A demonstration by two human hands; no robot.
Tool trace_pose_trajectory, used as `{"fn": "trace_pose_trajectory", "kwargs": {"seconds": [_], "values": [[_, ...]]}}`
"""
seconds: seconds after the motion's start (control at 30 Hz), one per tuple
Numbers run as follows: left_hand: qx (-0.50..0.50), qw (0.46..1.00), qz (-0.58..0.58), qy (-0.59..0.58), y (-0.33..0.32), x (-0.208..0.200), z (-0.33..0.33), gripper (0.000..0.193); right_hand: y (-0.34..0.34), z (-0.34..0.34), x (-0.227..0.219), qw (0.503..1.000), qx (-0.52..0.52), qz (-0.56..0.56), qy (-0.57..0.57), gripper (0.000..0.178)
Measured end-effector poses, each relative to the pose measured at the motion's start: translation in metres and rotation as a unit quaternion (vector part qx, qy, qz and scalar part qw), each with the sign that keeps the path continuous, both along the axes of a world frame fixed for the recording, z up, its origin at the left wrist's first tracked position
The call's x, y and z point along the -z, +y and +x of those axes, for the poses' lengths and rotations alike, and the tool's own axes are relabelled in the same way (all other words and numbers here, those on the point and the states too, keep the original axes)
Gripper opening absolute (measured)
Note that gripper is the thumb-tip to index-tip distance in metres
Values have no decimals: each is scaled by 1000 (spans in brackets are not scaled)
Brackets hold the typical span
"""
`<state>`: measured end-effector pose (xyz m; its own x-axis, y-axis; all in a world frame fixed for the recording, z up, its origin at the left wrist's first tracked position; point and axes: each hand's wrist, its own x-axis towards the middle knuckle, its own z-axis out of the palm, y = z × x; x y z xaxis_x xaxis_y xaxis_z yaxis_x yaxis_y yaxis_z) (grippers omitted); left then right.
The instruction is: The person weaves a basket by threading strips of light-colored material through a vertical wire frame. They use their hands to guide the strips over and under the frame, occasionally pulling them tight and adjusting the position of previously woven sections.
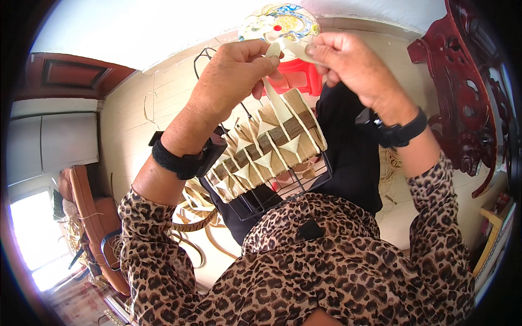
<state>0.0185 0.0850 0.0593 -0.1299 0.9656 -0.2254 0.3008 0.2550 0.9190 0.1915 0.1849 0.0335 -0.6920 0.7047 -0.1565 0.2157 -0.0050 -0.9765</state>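
A pale flat strip [296,50], folded or looped near its top, stretches between my two hands. My left hand [236,70] pinches it on the left, and my right hand [350,62] grips its other end between thumb and fingers. From my left hand the strip runs down to a partly woven panel [272,146] on my lap. The panel has pale cords, a brown band across its middle and several pale folded triangles. It sits on a black wire frame [291,187], tilted up to the right. My fingers partly hide the fold.
A red plastic object [302,77] stands beyond my hands, under a round flower-patterned piece [280,23]. Loose pale strips [196,204] lie left of my lap, and coiled strips [390,160] on the floor at right. Carved dark-red furniture [462,81] is at right, a brown seat [100,217] at left.
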Motion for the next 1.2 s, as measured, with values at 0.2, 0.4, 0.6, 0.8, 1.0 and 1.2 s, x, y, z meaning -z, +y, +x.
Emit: {"fn": "trace_pose_trajectory", "kwargs": {"seconds": [0.2, 0.4, 0.6, 0.8, 1.0, 1.2], "values": [[5, 998, -32, -51, 0, 6, -13, 24, -23, -6, 10, 996, 9, 34, -81, 21], [40, 999, 3, 1, 9, -5, -7, 23, 14, 2, -10, 873, -16, 478, -93, 13], [-59, 940, 171, 289, 8, 16, 0, 26, -5, -2, -46, 811, -34, 581, -58, 13], [-100, 993, 47, 36, 6, 5, -1, 23, -14, -1, -24, 994, -31, 75, -73, 15], [-32, 988, 3, -149, 9, 6, -33, 19, -19, -6, 0, 993, -30, 65, -93, 17], [-31, 994, -29, -105, 15, 11, -37, 22, -30, -5, -9, 989, -42, 89, -111, 19]]}}
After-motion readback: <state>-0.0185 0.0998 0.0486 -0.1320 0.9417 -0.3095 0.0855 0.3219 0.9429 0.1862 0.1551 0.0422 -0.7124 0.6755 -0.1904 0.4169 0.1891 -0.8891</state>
